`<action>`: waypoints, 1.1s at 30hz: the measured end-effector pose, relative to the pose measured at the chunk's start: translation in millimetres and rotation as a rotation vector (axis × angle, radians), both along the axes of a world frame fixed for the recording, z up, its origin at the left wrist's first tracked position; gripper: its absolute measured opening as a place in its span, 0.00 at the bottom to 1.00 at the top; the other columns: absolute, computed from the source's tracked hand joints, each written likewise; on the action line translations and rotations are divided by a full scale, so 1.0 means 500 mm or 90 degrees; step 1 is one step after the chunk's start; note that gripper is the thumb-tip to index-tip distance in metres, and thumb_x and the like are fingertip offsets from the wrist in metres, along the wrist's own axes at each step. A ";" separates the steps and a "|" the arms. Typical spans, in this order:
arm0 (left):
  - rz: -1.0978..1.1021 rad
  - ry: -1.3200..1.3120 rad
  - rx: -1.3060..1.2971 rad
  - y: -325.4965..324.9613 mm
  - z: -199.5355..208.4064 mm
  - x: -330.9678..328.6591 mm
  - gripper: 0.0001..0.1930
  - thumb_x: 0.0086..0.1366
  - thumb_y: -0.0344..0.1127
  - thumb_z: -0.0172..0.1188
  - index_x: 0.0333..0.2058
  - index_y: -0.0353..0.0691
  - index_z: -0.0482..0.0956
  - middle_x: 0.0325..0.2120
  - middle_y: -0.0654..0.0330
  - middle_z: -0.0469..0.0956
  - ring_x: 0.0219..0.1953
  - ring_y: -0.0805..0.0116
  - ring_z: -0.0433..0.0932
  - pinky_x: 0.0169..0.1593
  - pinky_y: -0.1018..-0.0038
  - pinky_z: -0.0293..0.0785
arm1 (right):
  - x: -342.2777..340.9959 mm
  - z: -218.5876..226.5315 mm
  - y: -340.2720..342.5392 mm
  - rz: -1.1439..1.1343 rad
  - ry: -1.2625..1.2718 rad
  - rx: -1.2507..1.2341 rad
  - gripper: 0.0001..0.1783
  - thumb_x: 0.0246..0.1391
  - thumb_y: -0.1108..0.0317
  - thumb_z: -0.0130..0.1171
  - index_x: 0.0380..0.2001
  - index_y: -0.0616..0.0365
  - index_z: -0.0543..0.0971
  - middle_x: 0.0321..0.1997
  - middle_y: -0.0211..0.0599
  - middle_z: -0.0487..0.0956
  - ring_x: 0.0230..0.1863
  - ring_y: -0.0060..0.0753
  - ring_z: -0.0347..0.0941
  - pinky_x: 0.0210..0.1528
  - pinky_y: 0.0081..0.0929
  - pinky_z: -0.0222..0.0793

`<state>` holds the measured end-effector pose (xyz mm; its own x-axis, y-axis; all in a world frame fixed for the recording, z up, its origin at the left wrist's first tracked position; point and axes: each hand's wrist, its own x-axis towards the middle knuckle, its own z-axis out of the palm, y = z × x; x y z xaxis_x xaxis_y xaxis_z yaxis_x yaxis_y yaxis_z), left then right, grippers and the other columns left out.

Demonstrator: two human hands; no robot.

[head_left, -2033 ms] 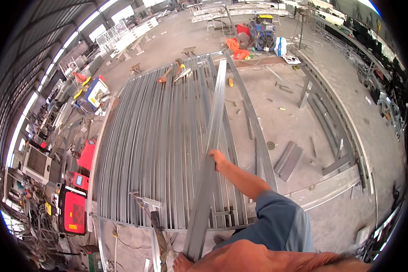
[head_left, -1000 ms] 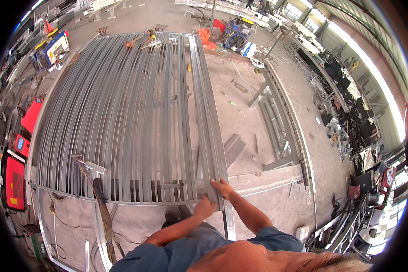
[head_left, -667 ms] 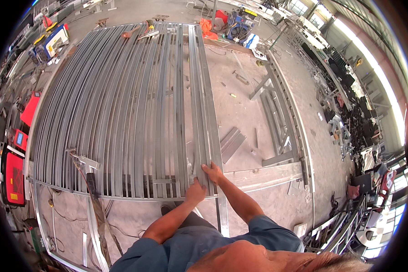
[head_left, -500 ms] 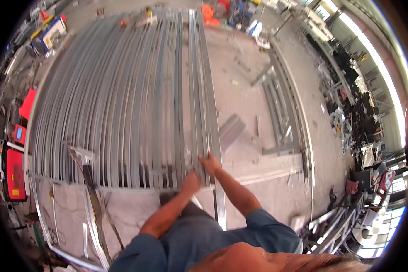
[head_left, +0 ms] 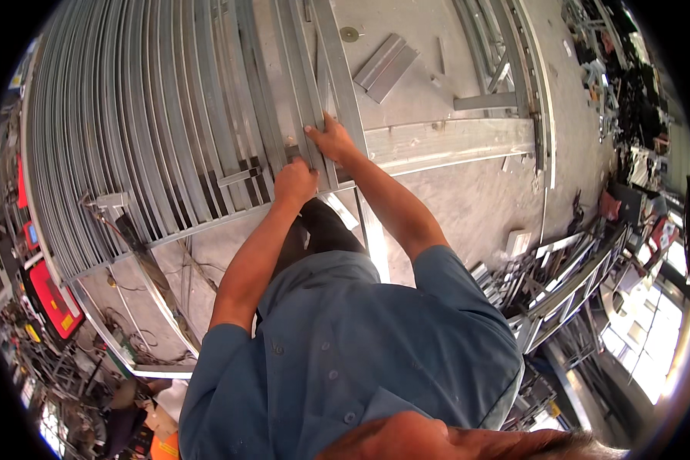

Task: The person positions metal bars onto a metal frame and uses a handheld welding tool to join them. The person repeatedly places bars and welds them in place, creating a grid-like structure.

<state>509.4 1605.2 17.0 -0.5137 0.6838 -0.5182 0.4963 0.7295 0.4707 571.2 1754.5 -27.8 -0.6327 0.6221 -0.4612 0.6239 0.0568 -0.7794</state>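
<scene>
Long grey metal bars (head_left: 142,115) lie side by side on a frame, running away from me. My right hand (head_left: 336,144) is at the near end of one metal bar (head_left: 303,73), thumb at its left side and forefinger at its right. Just left of it and nearer to me, my left hand (head_left: 295,182) is closed in a fist over the bars. A small dark edge shows by its fingertips; what it grips is hidden. Left of that hand, a short metal piece (head_left: 239,178) lies across the bars.
A wide flat metal beam (head_left: 452,142) extends right from the bars. Short angled metal plates (head_left: 386,67) lie on the floor beyond it. A hammer-like tool (head_left: 115,203) rests at the frame's left near edge. A red case (head_left: 54,299) stands left; metal scrap (head_left: 571,272) is piled right.
My view has tilted down toward my body, so the bars sit higher in the picture. Both hands are still at the near bar ends, and the right thumb and forefinger now show more apart.
</scene>
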 end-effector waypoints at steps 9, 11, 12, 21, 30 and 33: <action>-0.008 0.007 -0.001 0.010 0.002 -0.001 0.20 0.60 0.46 0.68 0.37 0.30 0.79 0.36 0.41 0.84 0.44 0.39 0.82 0.49 0.52 0.78 | 0.001 0.016 0.006 0.062 -0.060 0.099 0.46 0.58 0.41 0.60 0.65 0.67 0.65 0.54 0.67 0.77 0.58 0.62 0.75 0.59 0.49 0.70; -0.027 0.000 0.011 0.010 0.011 -0.006 0.22 0.60 0.46 0.68 0.39 0.30 0.79 0.37 0.41 0.84 0.44 0.39 0.82 0.50 0.52 0.77 | 0.016 0.037 0.011 0.047 -0.030 0.139 0.41 0.59 0.41 0.59 0.62 0.65 0.68 0.53 0.64 0.79 0.56 0.62 0.75 0.57 0.50 0.71; -0.047 -0.009 0.014 0.013 0.023 -0.006 0.23 0.60 0.46 0.68 0.41 0.30 0.78 0.37 0.41 0.84 0.45 0.39 0.82 0.51 0.52 0.77 | 0.032 0.045 0.010 0.004 0.019 0.170 0.38 0.60 0.42 0.59 0.60 0.64 0.70 0.52 0.63 0.79 0.56 0.62 0.76 0.55 0.50 0.72; 0.005 0.150 0.197 0.083 0.024 0.006 0.46 0.59 0.52 0.68 0.66 0.30 0.57 0.54 0.35 0.74 0.56 0.38 0.74 0.58 0.53 0.73 | 0.408 -0.007 -0.194 -0.537 -0.085 0.317 0.25 0.67 0.51 0.51 0.51 0.63 0.77 0.47 0.58 0.81 0.51 0.61 0.76 0.52 0.50 0.71; 0.104 0.230 0.059 0.132 -0.015 0.057 0.49 0.59 0.53 0.64 0.70 0.33 0.50 0.59 0.30 0.59 0.60 0.34 0.66 0.59 0.53 0.73 | 0.421 0.003 -0.260 -0.557 -0.345 0.041 0.35 0.69 0.41 0.36 0.47 0.61 0.80 0.46 0.59 0.82 0.51 0.64 0.77 0.53 0.54 0.70; 0.103 0.231 0.044 0.144 -0.013 0.060 0.46 0.61 0.48 0.60 0.71 0.34 0.50 0.58 0.30 0.60 0.59 0.36 0.67 0.57 0.53 0.74 | 0.419 0.004 -0.253 -0.542 -0.386 0.023 0.35 0.68 0.40 0.35 0.48 0.58 0.80 0.47 0.57 0.83 0.51 0.62 0.77 0.53 0.54 0.70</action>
